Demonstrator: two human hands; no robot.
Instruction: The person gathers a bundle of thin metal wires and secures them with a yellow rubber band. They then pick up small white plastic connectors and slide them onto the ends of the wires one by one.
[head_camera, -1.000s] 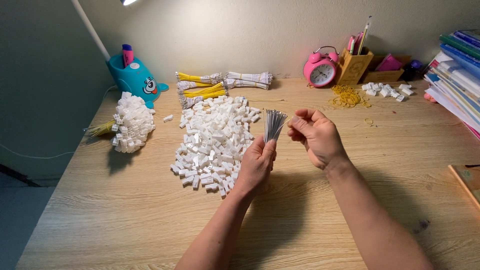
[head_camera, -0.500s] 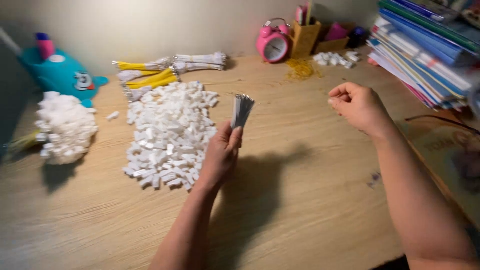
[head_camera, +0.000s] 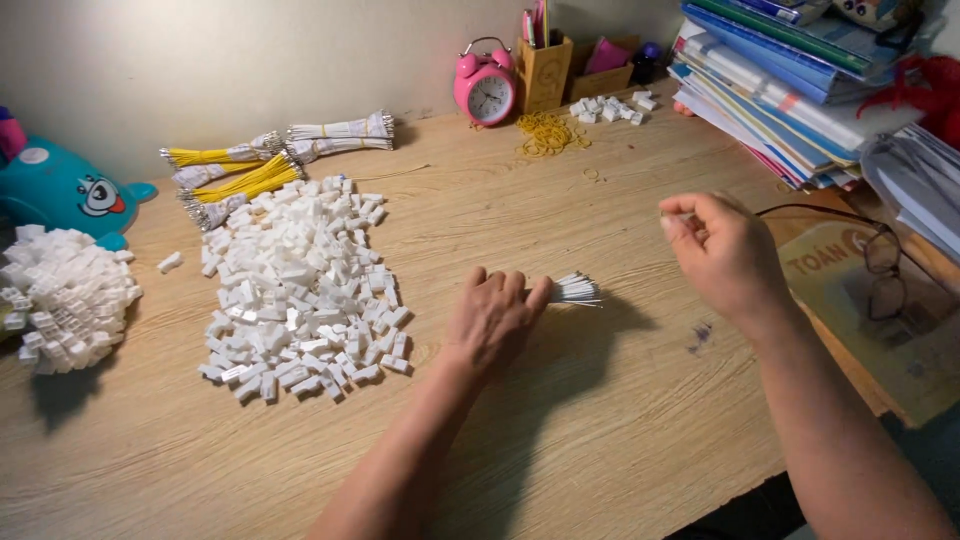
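My left hand (head_camera: 492, 318) rests on the wooden desk (head_camera: 560, 440) at centre, closed on a bundle of thin white wires (head_camera: 574, 289) whose ends stick out to the right. My right hand (head_camera: 722, 250) hovers above the desk further right, fingers curled with thumb and forefinger pinched; whether it holds something small I cannot tell. A large heap of small white plastic connectors (head_camera: 300, 285) lies just left of my left hand.
Yellow and white wire bundles (head_camera: 262, 165) lie at the back. A pink alarm clock (head_camera: 485, 88), a pen holder (head_camera: 545, 55), rubber bands (head_camera: 548, 133), stacked books (head_camera: 790, 90), glasses on a book (head_camera: 885, 270), a blue toy (head_camera: 60, 190) and assembled connector cluster (head_camera: 60, 295) ring the desk.
My left hand has lowered the wire bundle from upright to lying on the desk. My right hand has moved away to the right, and the view has shifted right.
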